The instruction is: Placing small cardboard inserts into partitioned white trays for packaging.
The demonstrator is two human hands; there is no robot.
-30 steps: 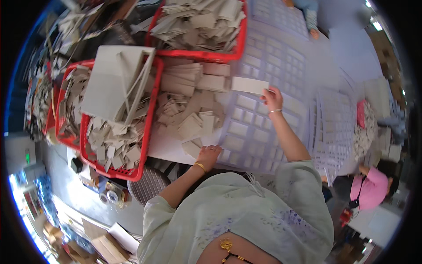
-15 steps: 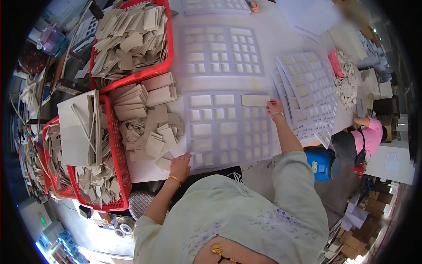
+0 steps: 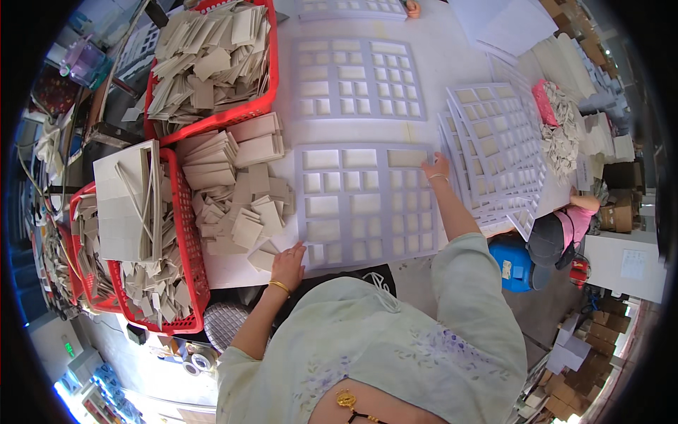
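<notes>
In front of me lies a white lattice panel [image 3: 344, 201] with rectangular openings of several sizes. A grey-beige cardboard strip [image 3: 407, 157] sits within its upper right opening. My right hand [image 3: 436, 168] is at the panel's upper right edge, beside that strip, fingers apart and holding nothing. At the lower left corner of the panel, my left hand [image 3: 288, 266] rests by the table edge with its fingers stretched out and nothing in them. Loose cardboard pieces [image 3: 247, 230] lie close to the left hand, some in a heap and some in stacks [image 3: 258, 140].
Red baskets [image 3: 272, 99] full of cardboard pieces stand on the left. Another lattice panel [image 3: 357, 78] lies beyond mine. Stacked panels [image 3: 487, 131] fan out at right. Another person's hand [image 3: 413, 8] shows at the far edge. A person in pink [image 3: 578, 222] bends near a blue barrel [image 3: 510, 265].
My right hand has let go of the cardboard strip, which has gone from lying across the panel's frame into the upper right opening. The person in pink has bent lower. My left hand stays put.
</notes>
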